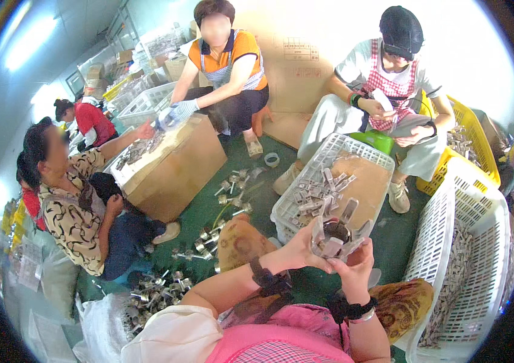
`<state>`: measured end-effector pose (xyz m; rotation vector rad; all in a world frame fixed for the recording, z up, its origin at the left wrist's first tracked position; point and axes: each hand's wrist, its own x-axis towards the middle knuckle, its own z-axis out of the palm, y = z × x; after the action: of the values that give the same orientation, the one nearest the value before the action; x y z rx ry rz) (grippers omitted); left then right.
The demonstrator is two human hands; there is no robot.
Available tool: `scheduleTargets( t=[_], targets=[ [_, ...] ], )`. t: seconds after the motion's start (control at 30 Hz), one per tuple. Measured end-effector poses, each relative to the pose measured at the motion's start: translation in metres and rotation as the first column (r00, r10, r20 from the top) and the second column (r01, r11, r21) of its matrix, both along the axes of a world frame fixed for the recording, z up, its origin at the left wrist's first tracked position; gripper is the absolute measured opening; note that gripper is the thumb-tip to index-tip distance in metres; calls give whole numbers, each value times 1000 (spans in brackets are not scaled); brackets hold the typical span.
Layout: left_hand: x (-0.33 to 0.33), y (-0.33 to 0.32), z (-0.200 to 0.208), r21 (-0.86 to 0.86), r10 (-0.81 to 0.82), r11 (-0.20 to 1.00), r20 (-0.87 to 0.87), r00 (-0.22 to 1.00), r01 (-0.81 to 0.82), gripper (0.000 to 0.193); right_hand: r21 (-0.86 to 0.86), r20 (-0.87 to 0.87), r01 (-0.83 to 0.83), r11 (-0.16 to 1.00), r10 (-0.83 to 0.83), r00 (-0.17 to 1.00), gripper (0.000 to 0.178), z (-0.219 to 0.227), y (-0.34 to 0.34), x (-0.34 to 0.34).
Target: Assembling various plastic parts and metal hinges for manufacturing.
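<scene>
In front of me my left hand [301, 249] and my right hand [355, 266] are both closed round a grey, round part with several flat upright prongs [331, 247]. Its middle is dark and hollow. The fingers of my left hand wrap its left side; those of my right hand grip its lower right side. Just beyond it stands an upturned white plastic crate [281, 209] with a piece of cardboard [363, 186] on top. Small silvery metal pieces [320, 196] lie heaped on that crate, partly behind the part I hold.
A white basket [429, 242] with metal strips [450, 284] stands at my right, a yellow crate [468, 121] behind it. Metal fittings [154, 296] lie on the floor at left. Co-workers sit round a cardboard box [178, 172]; another person [384, 91] sits opposite. A tape roll [271, 160] lies between.
</scene>
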<state>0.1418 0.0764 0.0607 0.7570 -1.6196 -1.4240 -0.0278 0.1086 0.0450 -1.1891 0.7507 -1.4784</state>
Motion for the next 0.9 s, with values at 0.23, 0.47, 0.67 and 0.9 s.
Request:
scheduleTargets(
  t=[0.23,0.47,0.67,0.9],
  targets=[
    [-8,-2,6,-67,-97,994,-176,980,86,98,109,72,-263,959,256,964,79,14,4,-18],
    [4,-19,21,-73,55,996,-84,995,-61,87,37,-82,-81,996,83,993,62,14,-18,-11],
    [18,-27,-9,-56,-135,990,-52,989,132,96,133,132,-290,948,273,953,79,11,-19,0],
    [12,-24,-13,252,16,968,-149,989,22,92,109,-226,94,990,-67,972,75,-8,-18,16]
  ],
)
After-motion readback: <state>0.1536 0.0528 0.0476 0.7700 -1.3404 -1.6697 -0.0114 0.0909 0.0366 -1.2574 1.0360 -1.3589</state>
